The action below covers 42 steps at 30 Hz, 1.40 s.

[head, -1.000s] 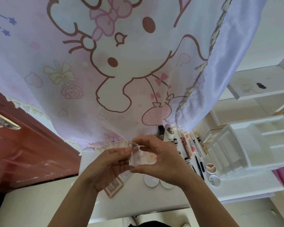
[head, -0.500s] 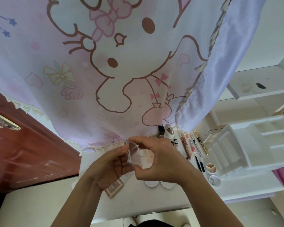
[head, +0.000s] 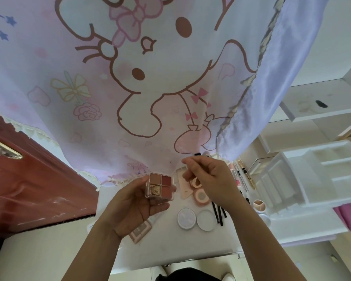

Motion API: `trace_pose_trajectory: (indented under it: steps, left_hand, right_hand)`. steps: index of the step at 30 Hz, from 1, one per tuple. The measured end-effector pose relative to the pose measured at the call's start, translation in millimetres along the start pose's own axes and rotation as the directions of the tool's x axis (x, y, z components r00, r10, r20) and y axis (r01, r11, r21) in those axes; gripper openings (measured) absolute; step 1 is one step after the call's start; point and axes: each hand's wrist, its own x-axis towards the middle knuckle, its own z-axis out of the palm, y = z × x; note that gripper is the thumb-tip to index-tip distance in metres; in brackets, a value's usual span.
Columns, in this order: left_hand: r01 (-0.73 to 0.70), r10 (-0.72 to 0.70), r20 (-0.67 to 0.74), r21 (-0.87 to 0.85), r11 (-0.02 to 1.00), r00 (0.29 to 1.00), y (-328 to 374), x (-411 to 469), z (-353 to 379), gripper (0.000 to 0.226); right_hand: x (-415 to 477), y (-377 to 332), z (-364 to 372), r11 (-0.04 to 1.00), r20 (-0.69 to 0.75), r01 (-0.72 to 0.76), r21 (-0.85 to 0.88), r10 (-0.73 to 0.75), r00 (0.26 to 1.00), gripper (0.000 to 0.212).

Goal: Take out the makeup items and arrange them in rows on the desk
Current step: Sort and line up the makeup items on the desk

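Note:
My left hand (head: pixel 134 205) grips a small clear-cased eyeshadow palette (head: pixel 160 185) with four pans in brown, red, gold and pink, held above the white desk (head: pixel 170 250). Just to the right hovers my right hand (head: pixel 209 179), its fingers loosely curled, with nothing visible between them. Under the hands lie two white round compacts (head: pixel 186 219), two pink round compacts (head: pixel 201 196), a pink flat palette (head: pixel 140 232), black brushes (head: pixel 219 212) and a row of slim tubes and pencils (head: pixel 240 175).
A white compartment organizer (head: pixel 304 175) stands on the desk's right side, with a small tri-colour pot (head: pixel 259 205) in front of it. A cartoon-print curtain (head: pixel 130 88) hangs over the far desk edge. A red-brown door (head: pixel 28 189) is at left.
Both hands held the clear case together before. My right hand has let go and moved right and up; the palette now lies face up in my left hand, pans showing.

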Motion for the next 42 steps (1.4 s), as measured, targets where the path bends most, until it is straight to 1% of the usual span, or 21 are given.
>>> trace_pose_trajectory:
  steps: [2,3,4,6,9,12,14,17,20,24,28,32,35,39,42]
  left_hand:
    - [-0.016,0.026,-0.121,0.079,0.997,0.992,-5.2,5.1,-4.5,0.044]
    - [-0.012,0.031,-0.164,0.116,0.993,0.986,-9.7,7.5,-5.8,0.033]
    - [-0.005,0.031,-0.179,0.142,0.990,0.983,-15.1,9.6,-7.2,0.029]
    - [0.010,0.023,-0.178,0.181,0.983,0.984,-25.8,13.1,-12.0,0.030]
    - [0.039,-0.002,-0.176,0.206,0.978,0.984,-34.7,17.1,-22.7,0.031]
    - [0.076,-0.035,-0.172,0.242,0.967,0.984,-45.0,24.9,-34.1,0.029]
    - [0.100,-0.046,-0.204,0.267,0.958,0.978,-55.6,29.2,-43.4,0.028]
    - [0.144,-0.057,-0.271,0.313,0.939,0.961,-72.7,35.7,-58.5,0.028]
    - [0.177,-0.060,-0.315,0.355,0.918,0.947,-89.5,44.9,-70.3,0.025]
    - [0.223,-0.074,-0.398,0.342,0.913,0.914,-106.5,63.4,-86.8,0.021]
    - [0.239,-0.081,-0.422,0.337,0.911,0.903,-108.8,86.6,-102.0,0.023]
    - [0.280,-0.143,-0.430,0.275,0.920,0.891,-114.5,116.3,-117.2,0.026]
    - [0.309,-0.187,-0.458,0.209,0.928,0.869,-119.9,138.2,-122.4,0.030]
    - [0.318,-0.162,-0.537,0.211,0.924,0.828,-129.3,153.7,-135.5,0.019]
    - [0.336,-0.081,-0.623,0.304,0.892,0.778,-135.7,155.6,-148.6,0.011]
  right_hand:
    - [2.8,6.8,2.6,0.997,-0.029,-0.078,0.029,0.079,0.996,0.016]
    - [3.1,12.0,4.1,0.992,-0.034,-0.121,0.025,0.122,0.992,0.016]
    - [2.5,18.6,5.9,0.986,-0.032,-0.164,0.015,0.164,0.986,0.017]
    - [-0.6,31.0,11.2,0.971,-0.015,-0.239,0.010,0.239,0.971,0.018]
    - [-5.8,49.2,21.1,0.940,0.026,-0.338,0.049,0.337,0.941,0.014]
    - [-9.1,66.9,25.9,0.897,0.054,-0.438,0.061,0.435,0.899,0.019]
    - [-13.4,78.0,30.0,0.862,0.089,-0.498,0.092,0.491,0.866,0.022]
    - [-21.2,98.0,38.2,0.812,0.136,-0.574,0.103,0.560,0.817,0.021]
    - [-27.5,114.7,41.5,0.790,0.138,-0.609,0.074,0.596,0.791,0.018]
    - [-25.3,135.2,47.4,0.760,0.100,-0.649,0.037,0.643,0.759,0.016]
    - [-8.7,159.0,56.0,0.745,0.063,-0.666,-0.048,0.667,0.742,0.025]
    - [6.8,180.1,59.4,0.734,-0.031,-0.662,-0.151,0.666,0.745,0.025]
    - [17.3,191.7,62.2,0.723,-0.104,-0.665,-0.186,0.658,0.745,0.023]
    - [24.1,203.6,75.5,0.701,-0.128,-0.668,-0.248,0.660,0.740,0.022]
    - [22.8,210.1,88.0,0.691,-0.121,-0.653,-0.309,0.652,0.748,0.021]
